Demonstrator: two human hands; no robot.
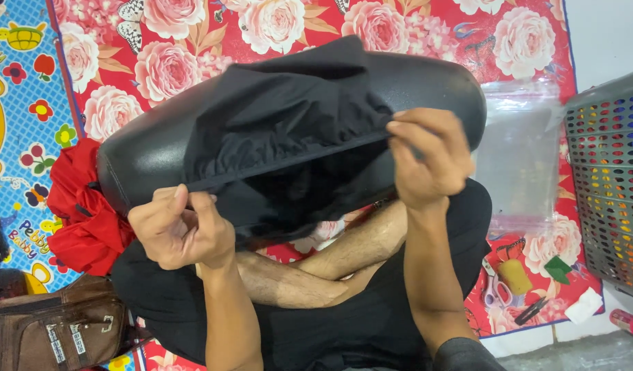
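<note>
Spread across the floor, a red mat printed with pink roses (275, 24) is lying beyond both hands, and a blue children's mat with cartoon figures (17, 103) is bordering it out past the left hand. The person is sitting cross-legged on it, bare shins crossing just below the hands.

A long black padded seat cushion (426, 79) is resting across the lap, tilting up toward the right hand's side. A black fabric cover (282, 117) is lying draped over its middle, with its hemmed edge stretching in a taut line from one hand to the other. The left hand (179, 230) is pinching that edge between thumb and fingers at the cushion's lower end, closed tightly on the cloth. The right hand (430, 158) is gripping the same edge higher up, fingers curled over the hem and closed on it.

Just outside the left hand, a bunched red cloth (83, 213) is sitting against the cushion's end, and a brown bag with buckled straps (62, 326) is lying below that hand. Beyond the right hand, a clear plastic bag (519, 154) is lying flat on the roses, with a grey perforated basket (608, 178) standing farther out. Below the right hand's outer side, scissors (492, 288), a small yellow object (514, 275) and a black clip-like tool (531, 310) are lying together.
</note>
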